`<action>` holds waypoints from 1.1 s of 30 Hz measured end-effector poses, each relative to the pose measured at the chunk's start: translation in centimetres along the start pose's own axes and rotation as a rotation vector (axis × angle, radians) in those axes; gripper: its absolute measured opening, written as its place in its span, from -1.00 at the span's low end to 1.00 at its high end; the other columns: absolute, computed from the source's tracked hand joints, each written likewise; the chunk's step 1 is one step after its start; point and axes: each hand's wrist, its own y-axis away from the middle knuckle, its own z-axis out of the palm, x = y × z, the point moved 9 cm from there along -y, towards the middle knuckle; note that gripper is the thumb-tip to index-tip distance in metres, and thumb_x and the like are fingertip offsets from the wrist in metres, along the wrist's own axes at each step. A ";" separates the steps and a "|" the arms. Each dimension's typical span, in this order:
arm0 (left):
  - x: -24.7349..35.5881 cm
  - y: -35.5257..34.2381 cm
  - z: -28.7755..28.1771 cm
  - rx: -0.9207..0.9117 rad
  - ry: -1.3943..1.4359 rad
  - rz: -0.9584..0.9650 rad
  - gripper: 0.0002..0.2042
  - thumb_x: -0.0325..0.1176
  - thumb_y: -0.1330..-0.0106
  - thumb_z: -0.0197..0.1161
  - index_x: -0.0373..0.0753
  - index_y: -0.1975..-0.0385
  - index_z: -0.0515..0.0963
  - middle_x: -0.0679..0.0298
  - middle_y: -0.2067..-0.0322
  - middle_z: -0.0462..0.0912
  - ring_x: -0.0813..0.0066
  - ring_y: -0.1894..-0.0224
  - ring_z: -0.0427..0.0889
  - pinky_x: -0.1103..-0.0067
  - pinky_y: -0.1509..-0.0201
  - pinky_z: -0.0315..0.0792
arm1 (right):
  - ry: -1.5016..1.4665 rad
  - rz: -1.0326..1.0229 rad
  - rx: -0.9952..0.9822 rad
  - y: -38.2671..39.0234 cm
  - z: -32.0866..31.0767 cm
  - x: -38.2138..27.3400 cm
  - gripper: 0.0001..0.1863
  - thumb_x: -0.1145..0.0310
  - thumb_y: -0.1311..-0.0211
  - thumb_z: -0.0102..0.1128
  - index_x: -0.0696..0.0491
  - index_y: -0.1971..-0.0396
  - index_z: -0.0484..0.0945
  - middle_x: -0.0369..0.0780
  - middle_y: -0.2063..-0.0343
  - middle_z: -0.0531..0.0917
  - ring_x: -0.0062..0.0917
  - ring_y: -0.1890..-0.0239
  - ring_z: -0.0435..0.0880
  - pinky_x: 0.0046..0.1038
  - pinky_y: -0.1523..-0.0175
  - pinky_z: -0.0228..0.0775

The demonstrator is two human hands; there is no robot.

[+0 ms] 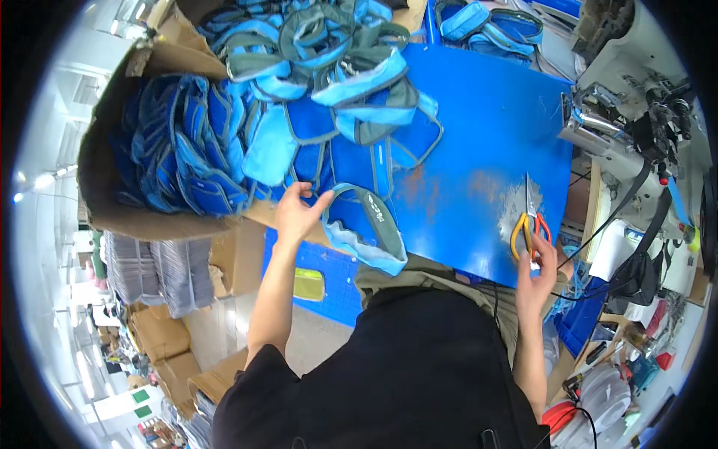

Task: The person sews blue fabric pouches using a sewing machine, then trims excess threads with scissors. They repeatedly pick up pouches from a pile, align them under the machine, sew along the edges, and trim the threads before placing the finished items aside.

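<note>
My left hand (298,215) is at the near left edge of the blue table (479,135), with its thumb and curled fingers at the end of a light-blue and grey fabric loop (385,224). White marks show on the loop's grey inner face. My right hand (537,273) grips the handles of a pair of scissors (527,217) at the near right edge; one handle is yellow, the other orange-red. Their blades point away from me over a worn grey patch. Just beyond the loop lie flat blue mesh pieces with grey edging (336,161).
A pile of similar fabric loops (321,52) covers the table's far left. Left of it, a cardboard box (101,168) holds many blue pieces. A sewing machine (624,112) stands at the right, with loose black cables beneath. More loops (493,30) lie at the back.
</note>
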 end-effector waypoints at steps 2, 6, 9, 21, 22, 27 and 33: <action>-1.0 1.9 2.4 0.039 -0.008 0.080 -0.60 -0.06 -0.10 0.57 -0.28 0.33 0.66 0.19 0.43 0.70 0.36 0.45 0.65 0.45 0.35 0.51 | 0.014 -0.020 -0.108 -1.0 2.7 -2.5 -0.65 0.56 -0.23 0.28 0.11 -0.04 0.62 -0.13 0.01 0.66 -0.31 -0.06 0.62 -0.32 -0.22 0.39; 1.6 2.8 7.4 -0.112 0.221 0.051 -0.77 -0.26 -0.21 0.48 -0.28 0.49 0.63 0.21 0.57 0.64 0.39 0.53 0.62 0.44 0.42 0.48 | 0.054 -0.404 -0.539 0.3 12.4 -9.0 -0.53 0.37 -0.16 0.40 0.02 -0.10 0.58 -0.09 -0.05 0.65 -0.12 -0.12 0.61 -0.15 -0.18 0.46; 9.6 2.2 9.4 -0.302 0.311 0.175 -0.72 -0.17 -0.23 0.47 -0.28 0.42 0.66 0.18 0.49 0.68 0.36 0.43 0.66 0.42 0.30 0.53 | 0.138 -0.615 -0.828 3.0 18.6 -11.1 -0.46 0.15 -0.17 0.41 0.01 -0.13 0.56 -0.17 -0.16 0.59 -0.24 -0.24 0.52 -0.21 -0.27 0.36; 19.8 -11.4 14.4 -0.003 -0.193 0.629 -0.14 0.20 -0.26 0.32 -0.23 -0.46 0.27 -0.12 -0.51 0.14 -0.13 -0.57 0.03 -0.11 -0.49 0.10 | 0.498 -0.484 -0.669 0.1 16.3 -4.4 -0.37 0.03 -0.23 0.33 0.04 -0.22 0.51 -0.14 -0.34 0.43 -0.25 -0.43 0.32 -0.13 -0.41 0.15; 20.4 -13.1 15.0 -0.030 -0.232 0.589 -0.13 0.25 -0.28 0.27 -0.19 -0.47 0.26 -0.10 -0.51 0.12 -0.12 -0.57 0.02 -0.10 -0.50 0.09 | 0.498 -0.469 -0.646 0.3 16.3 -4.4 -0.37 0.03 -0.23 0.33 0.04 -0.22 0.51 -0.14 -0.34 0.43 -0.25 -0.43 0.31 -0.13 -0.42 0.15; 18.9 -15.7 18.6 -0.241 -0.260 0.416 -0.20 0.36 -0.29 0.15 0.13 -0.49 0.28 0.03 -0.55 0.08 -0.02 -0.59 0.03 -0.15 -0.49 0.08 | 0.495 -0.435 -0.617 0.7 16.2 -4.4 -0.40 0.01 -0.26 0.30 0.02 -0.22 0.52 -0.16 -0.36 0.44 -0.26 -0.46 0.28 -0.13 -0.43 0.13; 16.9 -6.2 15.2 -0.259 -0.287 0.819 -0.25 0.17 -0.24 0.31 0.03 -0.42 0.33 0.04 -0.44 0.28 -0.04 -0.52 0.18 -0.24 -0.39 0.14 | 0.448 -0.391 -0.646 0.2 15.5 -3.5 -0.43 -0.07 -0.36 0.16 0.01 -0.21 0.54 -0.14 -0.35 0.45 -0.24 -0.47 0.28 -0.11 -0.44 0.10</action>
